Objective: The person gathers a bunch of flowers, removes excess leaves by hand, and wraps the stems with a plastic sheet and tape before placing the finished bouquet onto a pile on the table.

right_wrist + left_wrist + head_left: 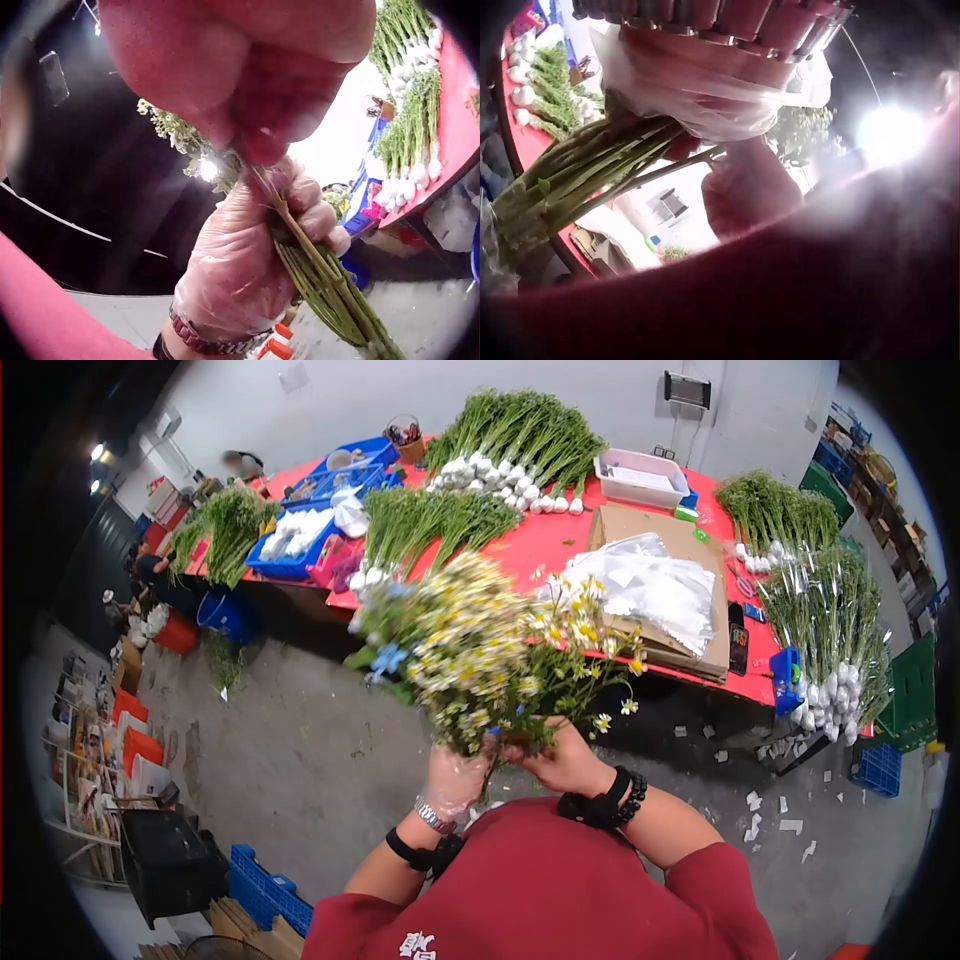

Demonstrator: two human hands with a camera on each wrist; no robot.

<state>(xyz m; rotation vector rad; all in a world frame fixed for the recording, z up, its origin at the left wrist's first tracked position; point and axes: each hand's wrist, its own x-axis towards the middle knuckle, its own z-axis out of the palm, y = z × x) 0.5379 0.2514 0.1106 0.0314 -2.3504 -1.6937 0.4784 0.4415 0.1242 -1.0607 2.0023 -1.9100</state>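
Flower bunch (470, 650): upright in front of the person, at the near side of the red table (530, 550), heads up, cut stems down.
Left hand (457, 778): in a thin clear glove, fingers wrapped round the gathered stems (330, 289) just below the heads, probably so the bundle stays tight while the blooms stay loose.
Right hand (563, 760): bare, just beside the left, fingertips seemingly pinching 1 thin stem (279, 204), perhaps to set it apart.
White sheets (650, 590): stacked on cardboard (610, 530) at the near right, likely for easy reach.
Green bunches (520, 440): lying at the far side, white-wrapped ends facing near, perhaps so they lift easily.
Blue tray (290, 568): at the left, holding white bundles.
White bin (625, 490): at the far right, with paper inside.
Brown basket (411, 452): at the far left, holding dark-handled tools.
Blue bucket (230, 620): below the left end; contents unclear.
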